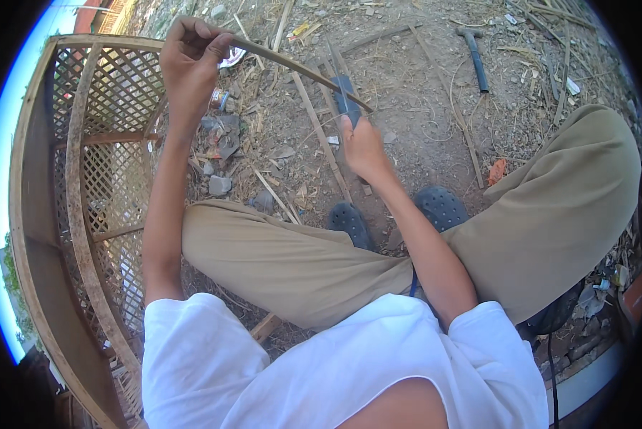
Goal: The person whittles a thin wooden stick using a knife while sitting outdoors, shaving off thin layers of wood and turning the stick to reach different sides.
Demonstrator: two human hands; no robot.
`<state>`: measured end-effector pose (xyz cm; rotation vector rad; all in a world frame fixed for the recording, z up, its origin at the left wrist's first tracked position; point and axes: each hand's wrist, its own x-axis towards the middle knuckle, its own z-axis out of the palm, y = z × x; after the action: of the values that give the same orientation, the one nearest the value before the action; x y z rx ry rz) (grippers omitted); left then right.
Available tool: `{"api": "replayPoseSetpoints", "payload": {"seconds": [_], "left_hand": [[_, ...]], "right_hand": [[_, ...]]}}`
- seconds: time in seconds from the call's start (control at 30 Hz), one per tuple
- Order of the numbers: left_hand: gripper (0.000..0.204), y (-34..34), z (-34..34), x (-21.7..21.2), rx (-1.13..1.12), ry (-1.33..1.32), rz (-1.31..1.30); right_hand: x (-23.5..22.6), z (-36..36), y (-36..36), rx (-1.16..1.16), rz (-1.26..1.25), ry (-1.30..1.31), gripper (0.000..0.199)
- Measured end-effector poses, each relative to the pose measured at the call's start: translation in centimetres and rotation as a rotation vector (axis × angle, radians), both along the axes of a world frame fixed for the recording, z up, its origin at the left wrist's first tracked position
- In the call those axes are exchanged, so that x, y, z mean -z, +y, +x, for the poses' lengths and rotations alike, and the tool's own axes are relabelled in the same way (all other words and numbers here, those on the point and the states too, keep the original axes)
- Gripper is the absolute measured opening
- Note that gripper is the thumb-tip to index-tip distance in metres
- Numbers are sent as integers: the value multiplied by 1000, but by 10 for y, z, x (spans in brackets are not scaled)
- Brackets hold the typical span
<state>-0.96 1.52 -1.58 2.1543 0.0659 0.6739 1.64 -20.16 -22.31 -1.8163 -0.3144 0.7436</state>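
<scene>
My left hand is raised and closed on one end of a long thin bamboo strip, which runs down to the right. My right hand grips a knife with a dark handle, its blade resting against the strip near its lower end. I sit with knees apart in khaki trousers and dark perforated clogs on bare dirt.
A bent bamboo lattice frame stands at my left. A hammer lies on the ground at the upper right. Bamboo slivers, stones and scraps litter the dirt in front of my feet.
</scene>
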Motion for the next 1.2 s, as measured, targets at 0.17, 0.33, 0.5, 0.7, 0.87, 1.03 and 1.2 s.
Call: {"api": "replayPoseSetpoints", "payload": {"seconds": [0.17,0.33,0.5,0.7,0.87,1.03,1.2], "left_hand": [[21,1,16,-2,66,27,9],[14,-11,18,-5,-61,64,123],[5,1,11,0,-46,92,152],[3,16,13,5,-180,50,247],[6,33,12,4,-195,76,232],[7,28,21,1,-198,101,194],[7,28,11,5,-156,90,194]], "right_hand": [[94,-12,-7,41,-135,166,49],[-17,1,6,86,183,-65,46],[-101,-11,-2,-37,398,6,38],[-36,-15,9,55,186,-48,47],[63,-14,-3,82,-65,5,53],[56,-2,-1,47,-32,39,52],[-30,-3,0,-43,163,-41,51]]}}
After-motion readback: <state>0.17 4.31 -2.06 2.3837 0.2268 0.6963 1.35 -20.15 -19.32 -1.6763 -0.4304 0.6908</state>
